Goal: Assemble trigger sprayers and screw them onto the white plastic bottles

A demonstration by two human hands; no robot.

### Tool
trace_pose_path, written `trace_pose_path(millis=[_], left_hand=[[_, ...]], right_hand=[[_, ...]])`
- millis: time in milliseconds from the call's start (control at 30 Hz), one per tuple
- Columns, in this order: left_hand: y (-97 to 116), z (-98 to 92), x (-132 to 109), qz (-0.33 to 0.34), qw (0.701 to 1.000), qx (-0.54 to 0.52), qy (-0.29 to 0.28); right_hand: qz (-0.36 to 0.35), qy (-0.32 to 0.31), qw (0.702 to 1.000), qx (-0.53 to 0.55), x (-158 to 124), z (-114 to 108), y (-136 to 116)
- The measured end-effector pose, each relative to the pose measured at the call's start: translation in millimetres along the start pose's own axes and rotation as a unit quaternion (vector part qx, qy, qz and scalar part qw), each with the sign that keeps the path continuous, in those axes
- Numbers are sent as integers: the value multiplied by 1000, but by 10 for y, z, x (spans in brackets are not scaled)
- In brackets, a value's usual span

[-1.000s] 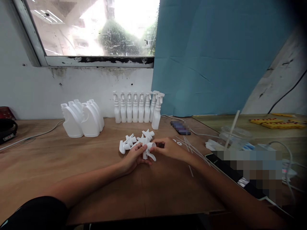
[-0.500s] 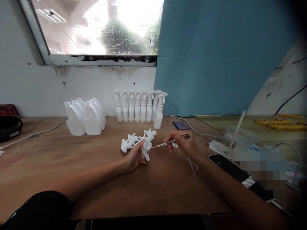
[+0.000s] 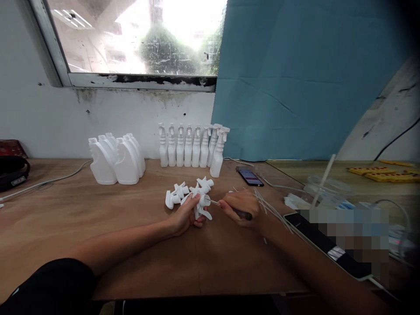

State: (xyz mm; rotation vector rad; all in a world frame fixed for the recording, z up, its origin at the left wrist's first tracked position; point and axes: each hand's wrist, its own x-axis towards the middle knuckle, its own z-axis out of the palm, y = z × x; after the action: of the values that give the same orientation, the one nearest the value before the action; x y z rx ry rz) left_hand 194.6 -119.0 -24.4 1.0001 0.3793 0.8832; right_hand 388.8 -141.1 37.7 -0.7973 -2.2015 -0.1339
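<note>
My left hand (image 3: 184, 215) is closed round a white spray trigger head (image 3: 201, 206), held just above the wooden table (image 3: 98, 227). My right hand (image 3: 242, 206) grips a thin metal tool (image 3: 229, 209) with a dark handle; its tip touches the open collar of that trigger head. A small pile of loose white trigger heads (image 3: 183, 192) lies right behind my left hand. Thin white dip tubes (image 3: 272, 209) lie spread on the table beside my right hand.
Capless white bottles (image 3: 114, 159) stand at the back left; a row of bottles with sprayers (image 3: 192, 146) lines the wall. A phone (image 3: 250, 177), cables, a clear cup with a straw (image 3: 323, 186) and a dark device (image 3: 328, 243) lie to the right. A black object (image 3: 11, 171) sits far left.
My right hand picked up the metal tool from the right and brought its tip to the trigger head's collar. My left hand kept its hold on the trigger head.
</note>
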Motion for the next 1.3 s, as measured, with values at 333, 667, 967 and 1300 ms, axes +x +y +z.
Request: trace_pose_path(millis=[333,667,967,1300], left_hand=[[8,13,-9,23,1000,-11,2],[-11,-32,-22,-27,999,20,-15],[-18,-52,-21,-62,997,41,-35],[49,-98,2,-131,986,-25,-96]], right_hand=[[102,120,987,-24,-31,148,-173],[275,65,935,214,48,19,-136],[362,98,862,342,56,101,-31],[336,53,826,449,36,212,-32]])
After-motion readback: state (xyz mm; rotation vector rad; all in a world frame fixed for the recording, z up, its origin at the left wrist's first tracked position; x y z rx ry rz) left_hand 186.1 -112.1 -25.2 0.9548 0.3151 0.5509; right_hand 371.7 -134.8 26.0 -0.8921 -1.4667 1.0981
